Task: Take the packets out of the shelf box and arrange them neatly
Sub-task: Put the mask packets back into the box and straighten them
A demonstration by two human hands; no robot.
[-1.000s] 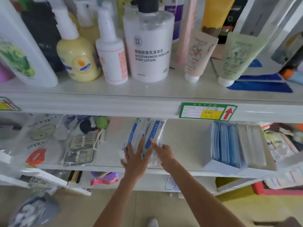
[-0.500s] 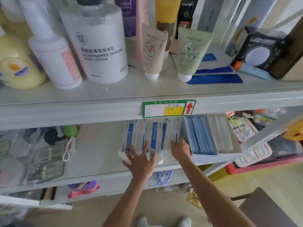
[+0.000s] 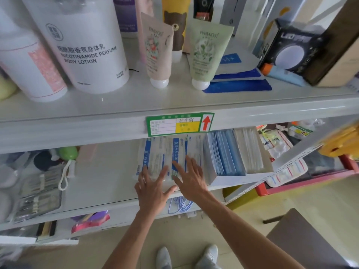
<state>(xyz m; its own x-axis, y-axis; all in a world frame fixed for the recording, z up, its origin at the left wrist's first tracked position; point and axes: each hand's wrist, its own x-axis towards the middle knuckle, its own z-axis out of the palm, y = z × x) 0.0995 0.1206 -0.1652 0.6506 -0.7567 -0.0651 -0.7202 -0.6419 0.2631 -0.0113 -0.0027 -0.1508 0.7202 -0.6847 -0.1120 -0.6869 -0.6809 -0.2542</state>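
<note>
Several white packets with blue stripes lie side by side on the lower shelf, just left of the white shelf box. The box holds upright blue packets and white packets. My left hand rests flat on the front of the left packets, fingers spread. My right hand lies flat on the right packets, close to the box's left wall, fingers apart. Neither hand grips anything.
The upper shelf carries a large body lotion bottle, pink and green tubes and a black LED box. A manicure kit lies at the lower shelf's left. A green price tag sticks on the shelf edge.
My view has swung right. The packets now lie spread flat next to the box, and my right hand has come off the box side to lie flat on the packets.
</note>
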